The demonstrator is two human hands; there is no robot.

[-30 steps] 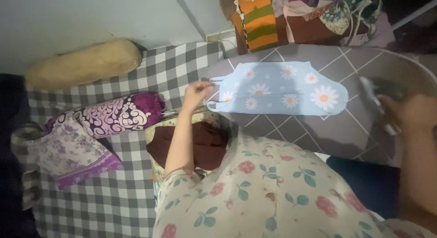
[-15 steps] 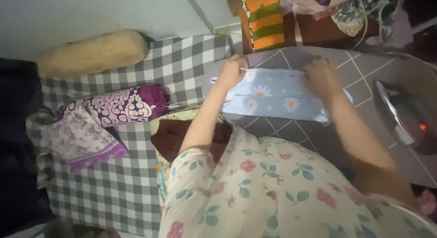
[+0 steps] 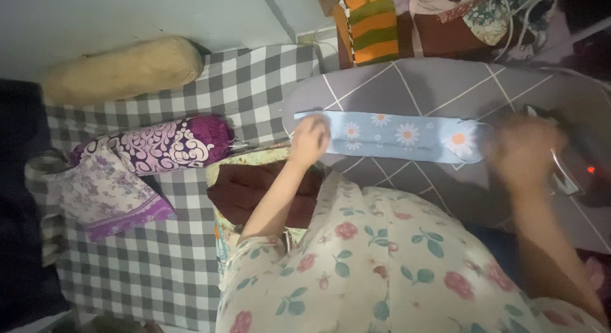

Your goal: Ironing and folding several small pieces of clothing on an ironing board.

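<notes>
A light blue cloth with white daisies (image 3: 407, 137) lies folded into a narrow strip across the grey ironing board (image 3: 407, 85). My left hand (image 3: 310, 139) rests on the cloth's left end, fingers curled onto it. My right hand (image 3: 525, 151) is blurred, just past the cloth's right end and next to a dark iron (image 3: 573, 164) with a red light. Whether that hand touches the iron is unclear. My floral sleeves fill the lower middle.
A heap of clothes, with an orange and green striped piece (image 3: 369, 21), sits behind the board. Left of it is a grey checked sheet (image 3: 159, 263) with a beige bolster (image 3: 124, 69), a purple patterned bolster (image 3: 159, 145), a folded lilac cloth (image 3: 105, 196) and a brown folded garment (image 3: 254, 190).
The blue cloth went from spread out to folded in half lengthwise. My right hand left the iron, helped fold, then swung right toward the iron. My left hand stayed at the left end.
</notes>
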